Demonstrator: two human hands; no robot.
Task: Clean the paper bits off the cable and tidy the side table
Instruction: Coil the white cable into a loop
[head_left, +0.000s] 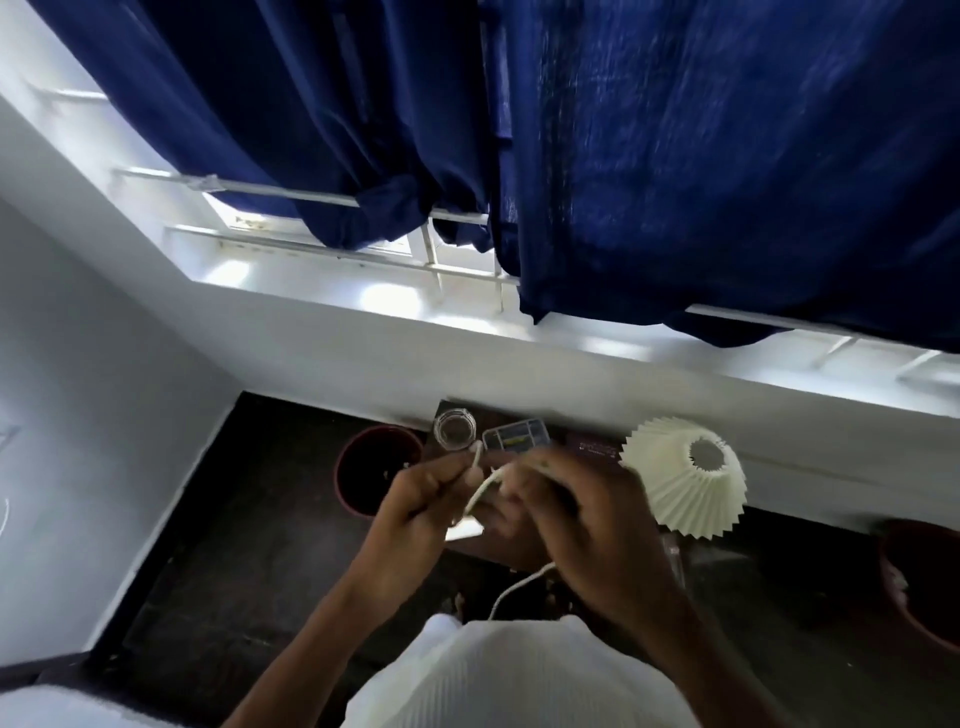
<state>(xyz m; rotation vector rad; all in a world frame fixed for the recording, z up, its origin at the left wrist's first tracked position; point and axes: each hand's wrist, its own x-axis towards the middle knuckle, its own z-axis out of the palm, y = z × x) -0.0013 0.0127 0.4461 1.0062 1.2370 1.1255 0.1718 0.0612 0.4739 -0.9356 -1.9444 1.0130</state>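
1. Two hands on one white cable, held up in the air over the surface. Lifted like this, probably so the stuck paper bits can be picked off where they can be seen and fall clear.
2. Cable path: upper end at the left hand's fingertips, short span across to the right hand, then the tail drops from under the right hand toward the person's lap.
3. Left hand: fingers curled, thumb and forefinger pinched on the cable end. It looks like the anchor that keeps the span taut.
4. Right hand: fingers closed around the cable just beside the left hand, back of hand to camera. Likely the picking or stripping hand. Blurred, so I can't tell if it holds a paper bit.
5. A small pale scrap shows below the hands; paper or not, can't tell.
6. Surface beyond the hands: glass jar, small clear box just beside it, pleated lampshade to the right. Tidying not started, by my read.
7. Dark red pot on the floor left of the surface, likely the bin for bits. A second one sits far right.
8. Blue curtain hangs over the window sill behind.
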